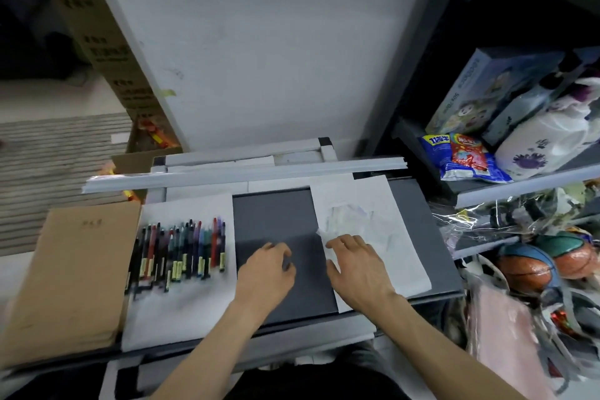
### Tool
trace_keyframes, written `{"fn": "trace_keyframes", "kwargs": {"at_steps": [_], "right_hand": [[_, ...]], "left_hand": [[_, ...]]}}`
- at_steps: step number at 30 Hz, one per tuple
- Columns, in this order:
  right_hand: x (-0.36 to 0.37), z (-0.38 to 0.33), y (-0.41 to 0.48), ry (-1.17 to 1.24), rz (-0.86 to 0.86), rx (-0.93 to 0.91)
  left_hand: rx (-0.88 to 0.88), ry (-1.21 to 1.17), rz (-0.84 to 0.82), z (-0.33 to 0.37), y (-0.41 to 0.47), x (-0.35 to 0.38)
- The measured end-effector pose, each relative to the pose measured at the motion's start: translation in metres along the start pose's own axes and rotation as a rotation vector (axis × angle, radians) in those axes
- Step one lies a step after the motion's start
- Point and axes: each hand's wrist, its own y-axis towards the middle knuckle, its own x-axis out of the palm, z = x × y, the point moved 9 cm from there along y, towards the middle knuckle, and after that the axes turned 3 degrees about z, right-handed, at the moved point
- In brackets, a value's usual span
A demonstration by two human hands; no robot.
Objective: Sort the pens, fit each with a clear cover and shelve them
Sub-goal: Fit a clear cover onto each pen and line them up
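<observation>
Several pens (177, 252) in mixed colours lie side by side on a white sheet (181, 308) at the left of the dark work surface (272, 221). A second white sheet (389, 256) on the right carries a faint pile of clear covers (350, 214). My left hand (268, 269) hovers over the dark middle area with fingers curled and nothing visibly in it. My right hand (355, 265) rests flat on the left edge of the right sheet, fingers spread, just below the covers.
A brown paper stack (71, 282) lies left of the pens. Long white strips (243, 172) run across the back edge. A shelf (519, 185) on the right holds boxes, snack packets and a white bag, with basketballs (548, 265) below. Cardboard boxes (107, 52) stand at the back left.
</observation>
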Motion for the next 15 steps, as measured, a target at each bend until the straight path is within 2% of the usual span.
{"fn": "trace_keyframes", "kwargs": {"at_steps": [8,15], "right_hand": [[0.017,-0.066,0.019,0.009,-0.068,-0.163],[0.027,-0.106,0.030,0.011,-0.123,-0.225]], "left_hand": [[-0.131,-0.039,0.093,-0.055,-0.019,-0.038],[-0.305,-0.089,0.173,-0.109,-0.021,-0.061]]}}
